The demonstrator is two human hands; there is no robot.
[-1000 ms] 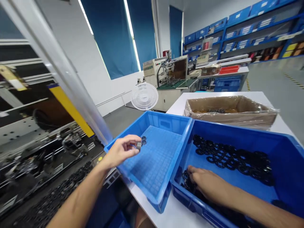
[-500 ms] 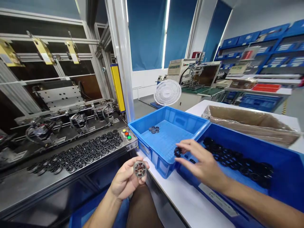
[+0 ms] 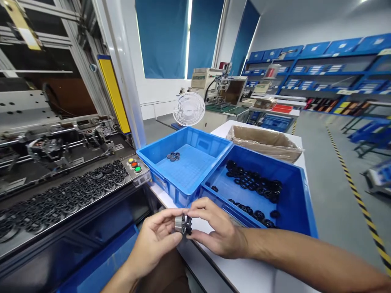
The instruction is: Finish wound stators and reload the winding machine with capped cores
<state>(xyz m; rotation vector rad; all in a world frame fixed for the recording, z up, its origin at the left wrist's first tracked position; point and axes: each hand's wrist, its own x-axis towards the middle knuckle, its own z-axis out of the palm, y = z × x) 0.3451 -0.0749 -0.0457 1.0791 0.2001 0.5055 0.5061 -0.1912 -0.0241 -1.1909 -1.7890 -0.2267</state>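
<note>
Behind our workplace we see blue blinds (image 3: 161,40), blue shelving (image 3: 324,75) and a white fan (image 3: 189,109). On the white tabletop (image 3: 250,274) two blue trays sit side by side: in the left tray (image 3: 195,165) lies a small cluster of parts (image 3: 173,156), while the right tray (image 3: 295,183) holds many black pieces (image 3: 253,179), most of them in two bands. Just in front of these trays, our left hand (image 3: 157,238) pinches a grey metal core (image 3: 179,223) between thumb and fingers, turned on its side. Our right hand (image 3: 218,234) grips a black slotted piece (image 3: 189,225) by its edges, thumb below and fingers above. We have the two parts face to face; we cannot tell whether they are joined. To our left, rows of dark parts (image 3: 82,189) cover the machine's ledge, next to a button box (image 3: 134,167).
</note>
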